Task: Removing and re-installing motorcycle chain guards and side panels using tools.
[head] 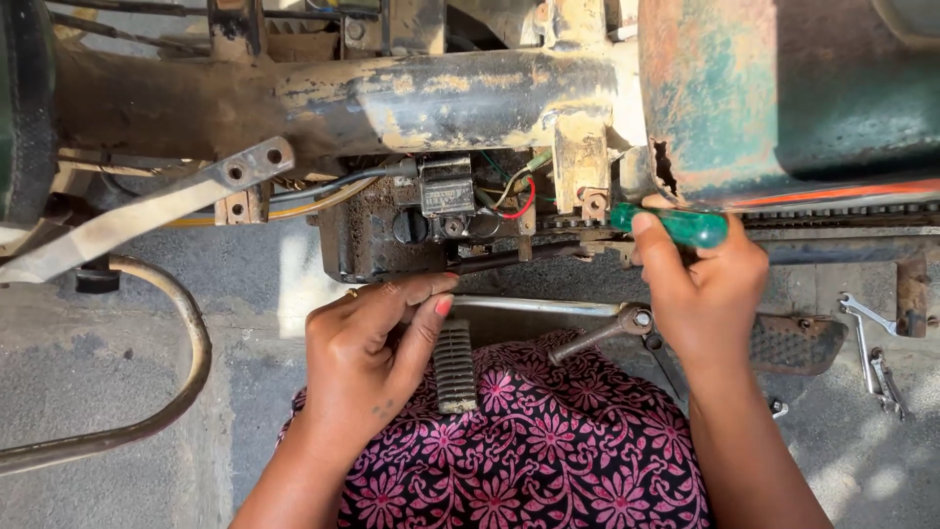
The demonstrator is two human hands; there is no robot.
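Your right hand (707, 294), right of centre, is clamped on the stiff, light green-handled screwdriver (676, 225)—grip its smooth handle firmly; your left hand (377, 343) rests loosely curled, holding nothing.

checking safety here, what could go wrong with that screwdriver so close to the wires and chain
1. The green-handled screwdriver in the right hand points toward the red and green wires; a slip might nick them.
2. The left hand rests below the greasy engine block, roughly in the tool's line if it jumps.
3. The exposed chain runs beside the right hand's knuckles and could scrape them.
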